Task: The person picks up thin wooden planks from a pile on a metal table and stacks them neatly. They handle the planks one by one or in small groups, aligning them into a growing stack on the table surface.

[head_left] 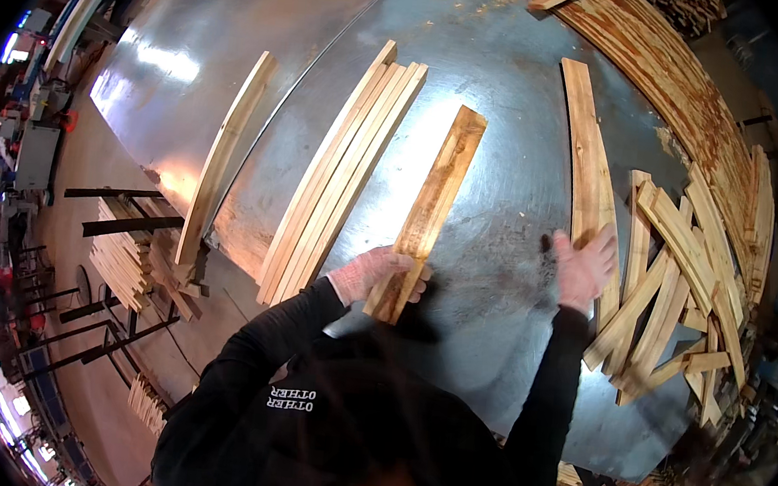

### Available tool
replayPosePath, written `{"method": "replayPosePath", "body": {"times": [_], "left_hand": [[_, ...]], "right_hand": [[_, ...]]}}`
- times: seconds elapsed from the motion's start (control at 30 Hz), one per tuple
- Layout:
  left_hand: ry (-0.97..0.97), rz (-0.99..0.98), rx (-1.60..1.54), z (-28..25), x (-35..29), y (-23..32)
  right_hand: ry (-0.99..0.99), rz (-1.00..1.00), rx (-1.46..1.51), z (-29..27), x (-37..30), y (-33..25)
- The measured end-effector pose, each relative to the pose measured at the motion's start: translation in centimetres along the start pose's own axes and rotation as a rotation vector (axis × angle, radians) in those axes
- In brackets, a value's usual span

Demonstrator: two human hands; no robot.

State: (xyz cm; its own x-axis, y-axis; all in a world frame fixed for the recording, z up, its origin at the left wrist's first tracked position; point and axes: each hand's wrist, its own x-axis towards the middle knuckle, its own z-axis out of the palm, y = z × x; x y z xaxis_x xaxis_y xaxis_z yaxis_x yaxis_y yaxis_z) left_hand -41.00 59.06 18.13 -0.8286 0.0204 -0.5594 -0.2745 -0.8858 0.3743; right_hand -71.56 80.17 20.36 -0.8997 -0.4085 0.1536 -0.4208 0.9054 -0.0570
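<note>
My left hand [375, 274], in a pale glove, is closed around the near end of a wooden board [437, 197] with brown-streaked grain. The board points away from me over a shiny metal table [488, 281]. My right hand [585, 265], gloved too, has its fingers spread. It is over or against a longer plank [581, 140] at the right; whether it touches cannot be made out. A neat row of light strips [344, 178] lies left of the held board. Farther left, one single strip [226, 152] lies beside the table's seam.
A jumbled pile of boards [676, 280] covers the table's right side. Behind it runs a stack of rough, reddish-brown planks [649, 67]. Left of the table, below its edge, stacked wood [120, 259] rests on a black metal frame [134, 218]. Machinery [37, 148] stands at the far left.
</note>
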Motion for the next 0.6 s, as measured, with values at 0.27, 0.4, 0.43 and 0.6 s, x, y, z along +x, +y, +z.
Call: {"method": "replayPosePath", "body": {"times": [0.27,0.4,0.43,0.6], "left_hand": [[0.363,0.059,0.494,1.1,-1.4,-0.5],[0.539,0.181,0.714,2.1,-7.2,2.9],[0.610,0.206,0.773,2.8,-8.9,4.1],[0.873,0.321,1.086,-0.8,-14.7,8.0]], "right_hand": [[-0.464,0.036,0.267,2.6,0.9,-0.1],[-1.044,0.091,1.232,4.0,-7.9,-3.3],[-1.181,0.115,1.860,4.1,-11.1,-5.0],[-1.343,0.488,2.003,3.3,-15.4,-13.5]]}}
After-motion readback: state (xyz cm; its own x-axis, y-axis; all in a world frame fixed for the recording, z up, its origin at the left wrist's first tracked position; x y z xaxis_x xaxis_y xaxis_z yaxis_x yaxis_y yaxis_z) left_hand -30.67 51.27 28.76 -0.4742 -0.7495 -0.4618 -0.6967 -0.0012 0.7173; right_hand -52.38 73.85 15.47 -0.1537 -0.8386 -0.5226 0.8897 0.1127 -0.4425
